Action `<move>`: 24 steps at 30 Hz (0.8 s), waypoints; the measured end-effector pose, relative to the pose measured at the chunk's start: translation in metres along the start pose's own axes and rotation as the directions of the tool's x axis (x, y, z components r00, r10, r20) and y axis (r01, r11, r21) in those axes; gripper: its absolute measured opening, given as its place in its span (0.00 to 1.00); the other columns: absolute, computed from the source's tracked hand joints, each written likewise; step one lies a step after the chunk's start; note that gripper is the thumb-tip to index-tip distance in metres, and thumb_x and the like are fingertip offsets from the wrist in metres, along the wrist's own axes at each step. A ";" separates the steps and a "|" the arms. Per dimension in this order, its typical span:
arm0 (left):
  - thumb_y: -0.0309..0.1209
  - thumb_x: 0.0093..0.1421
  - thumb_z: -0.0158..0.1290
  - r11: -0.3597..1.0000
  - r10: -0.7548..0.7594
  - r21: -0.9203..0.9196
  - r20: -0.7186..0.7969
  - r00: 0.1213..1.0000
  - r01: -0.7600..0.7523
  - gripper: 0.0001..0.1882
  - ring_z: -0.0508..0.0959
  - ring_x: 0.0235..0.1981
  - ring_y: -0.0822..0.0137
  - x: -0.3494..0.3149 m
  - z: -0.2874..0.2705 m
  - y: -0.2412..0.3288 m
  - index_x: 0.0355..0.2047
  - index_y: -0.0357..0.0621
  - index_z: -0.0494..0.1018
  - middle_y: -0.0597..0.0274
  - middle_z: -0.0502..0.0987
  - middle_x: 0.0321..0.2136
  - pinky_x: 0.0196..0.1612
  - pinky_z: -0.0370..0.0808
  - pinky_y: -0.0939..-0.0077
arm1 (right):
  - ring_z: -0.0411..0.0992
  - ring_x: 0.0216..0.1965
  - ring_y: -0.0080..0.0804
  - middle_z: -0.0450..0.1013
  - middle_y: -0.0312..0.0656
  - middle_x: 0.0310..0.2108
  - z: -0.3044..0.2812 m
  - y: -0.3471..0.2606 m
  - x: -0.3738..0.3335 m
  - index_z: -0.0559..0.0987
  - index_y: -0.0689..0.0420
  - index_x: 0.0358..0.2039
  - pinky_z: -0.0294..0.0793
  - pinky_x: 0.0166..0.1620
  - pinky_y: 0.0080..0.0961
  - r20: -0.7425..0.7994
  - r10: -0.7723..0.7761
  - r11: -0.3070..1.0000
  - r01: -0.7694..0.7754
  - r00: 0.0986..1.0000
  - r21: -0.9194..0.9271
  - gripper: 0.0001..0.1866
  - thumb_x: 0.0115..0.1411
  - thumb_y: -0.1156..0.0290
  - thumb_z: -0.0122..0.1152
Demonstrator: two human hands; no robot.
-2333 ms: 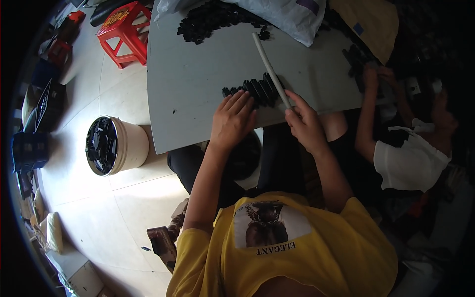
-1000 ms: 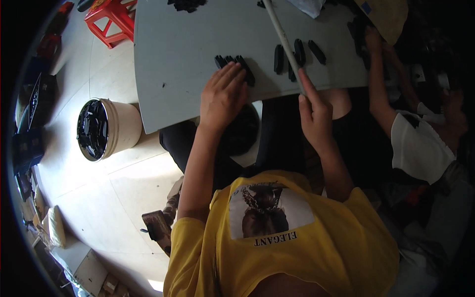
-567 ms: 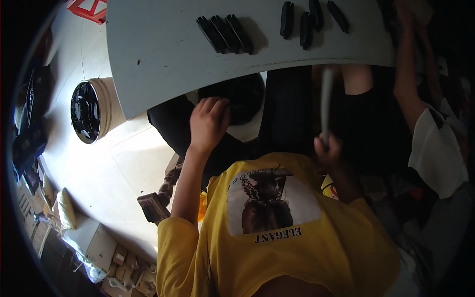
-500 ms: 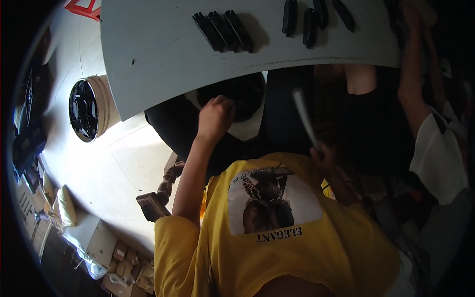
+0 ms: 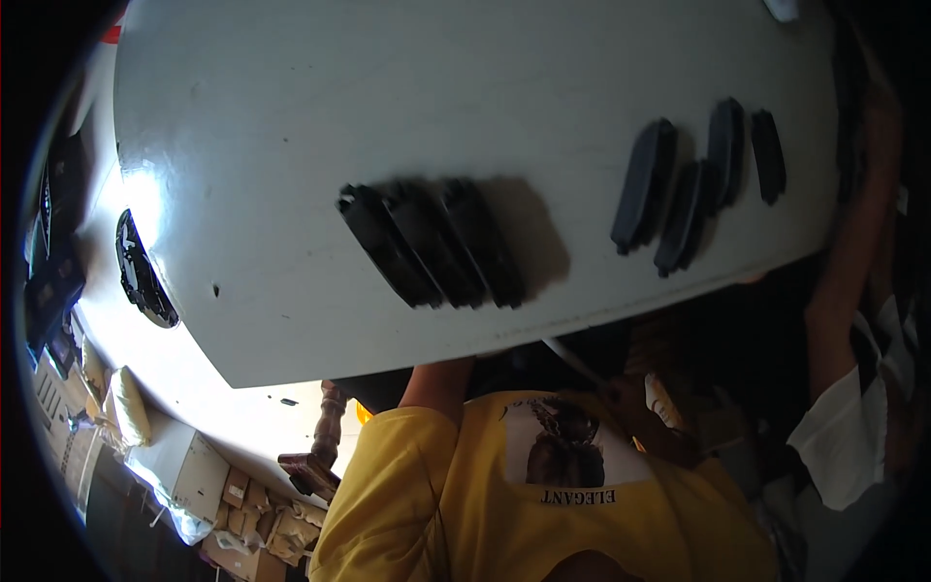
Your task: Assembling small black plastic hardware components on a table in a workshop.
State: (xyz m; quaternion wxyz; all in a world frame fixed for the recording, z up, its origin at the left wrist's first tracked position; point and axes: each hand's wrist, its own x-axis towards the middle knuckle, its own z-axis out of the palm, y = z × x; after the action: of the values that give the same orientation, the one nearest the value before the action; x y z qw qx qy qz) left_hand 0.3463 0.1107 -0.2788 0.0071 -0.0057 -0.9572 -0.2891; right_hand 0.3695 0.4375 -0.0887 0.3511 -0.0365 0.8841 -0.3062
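Note:
Beneath the near edge of the pale table (image 5: 291, 320), my left forearm (image 5: 436, 386) reaches in, and the tabletop hides the hand itself. My right hand (image 5: 624, 393) is dim at the table's underside, closed around a long thin grey stick-like tool (image 5: 570, 357). The far end of that tool passes out of sight under the edge. On the tabletop, three black elongated pieces with notched ends (image 5: 434, 247) lie side by side. Several similar black pieces (image 5: 648, 184) are grouped farther right. Neither hand touches the pieces on top.
At the right, another person's arm (image 5: 844, 281) and white sleeve (image 5: 842, 436) extend along the table side. A container of glossy black material (image 5: 141, 272) stands left of the table, partly covered by it. A carved wooden chair arm (image 5: 315, 466) is beside me; cardboard boxes (image 5: 247, 504) lie lower left.
The view has shifted, so the table fills more of the picture and its edge covers my left hand. The tool in my right hand, raised before, now points under the table edge.

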 end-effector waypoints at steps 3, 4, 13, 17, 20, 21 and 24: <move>0.33 0.55 0.56 0.998 -0.042 -0.050 -0.007 0.999 0.042 0.17 0.76 0.45 0.57 0.032 -0.018 -0.005 0.46 0.46 0.75 0.55 0.78 0.43 0.48 0.72 0.65 | 0.69 0.15 0.42 0.69 0.46 0.14 0.004 -0.001 0.009 0.77 0.55 0.17 0.67 0.21 0.34 0.007 -0.092 0.996 0.092 0.996 -0.005 0.11 0.47 0.64 0.66; 0.33 0.55 0.56 0.995 -0.031 -0.096 -0.004 1.000 0.030 0.18 0.76 0.45 0.57 0.051 -0.014 0.002 0.47 0.46 0.75 0.55 0.78 0.43 0.48 0.72 0.65 | 0.69 0.15 0.42 0.69 0.46 0.14 0.000 -0.004 0.009 0.77 0.56 0.17 0.67 0.21 0.35 -0.041 -0.085 0.996 0.086 0.996 0.022 0.11 0.47 0.64 0.66; 0.36 0.56 0.60 0.925 0.007 -0.361 0.333 0.943 0.121 0.22 0.78 0.42 0.60 0.103 -0.117 0.021 0.50 0.42 0.72 0.56 0.79 0.39 0.47 0.73 0.68 | 0.71 0.19 0.41 0.72 0.47 0.18 0.012 0.004 0.017 0.77 0.57 0.22 0.70 0.25 0.34 -0.043 0.016 0.994 -0.011 0.999 0.105 0.09 0.51 0.65 0.62; 0.31 0.55 0.61 -0.040 0.052 -0.796 0.603 0.796 0.605 0.16 0.80 0.35 0.66 0.103 -0.208 0.068 0.41 0.40 0.71 0.57 0.80 0.32 0.43 0.75 0.74 | 0.71 0.19 0.40 0.72 0.47 0.18 0.011 0.005 0.021 0.76 0.57 0.22 0.70 0.25 0.33 -0.114 -0.025 0.988 0.042 0.993 0.149 0.09 0.52 0.65 0.62; 0.31 0.55 0.61 -0.131 0.035 -0.821 0.556 0.831 0.555 0.15 0.81 0.35 0.64 0.089 -0.233 0.079 0.39 0.41 0.70 0.58 0.80 0.31 0.43 0.77 0.73 | 0.72 0.20 0.41 0.72 0.47 0.19 0.007 0.004 0.021 0.76 0.58 0.24 0.70 0.26 0.33 -0.103 -0.036 0.990 0.050 0.994 0.134 0.10 0.54 0.64 0.61; 0.29 0.55 0.61 -0.196 0.034 -0.833 0.522 0.852 0.518 0.14 0.82 0.34 0.65 0.085 -0.238 0.082 0.39 0.40 0.70 0.59 0.80 0.30 0.43 0.77 0.74 | 0.72 0.21 0.41 0.73 0.48 0.20 0.005 0.006 0.019 0.77 0.58 0.25 0.71 0.27 0.34 -0.047 -0.011 0.992 0.017 0.999 0.123 0.11 0.54 0.63 0.61; 0.30 0.55 0.61 -0.202 0.032 -0.870 0.453 0.891 0.449 0.15 0.81 0.34 0.65 0.079 -0.252 0.088 0.39 0.40 0.70 0.58 0.80 0.30 0.42 0.77 0.74 | 0.73 0.23 0.43 0.73 0.49 0.21 -0.013 0.013 0.015 0.78 0.58 0.26 0.71 0.29 0.36 0.116 -0.015 0.999 0.011 0.993 0.035 0.14 0.56 0.58 0.60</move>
State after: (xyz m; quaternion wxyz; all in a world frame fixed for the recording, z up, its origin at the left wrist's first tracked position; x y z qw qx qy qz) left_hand 0.2712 0.0452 -0.0193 -0.2014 0.1087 -0.3687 -0.9009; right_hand 0.3517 0.4503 -0.0973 0.4005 -0.0540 0.8565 -0.3210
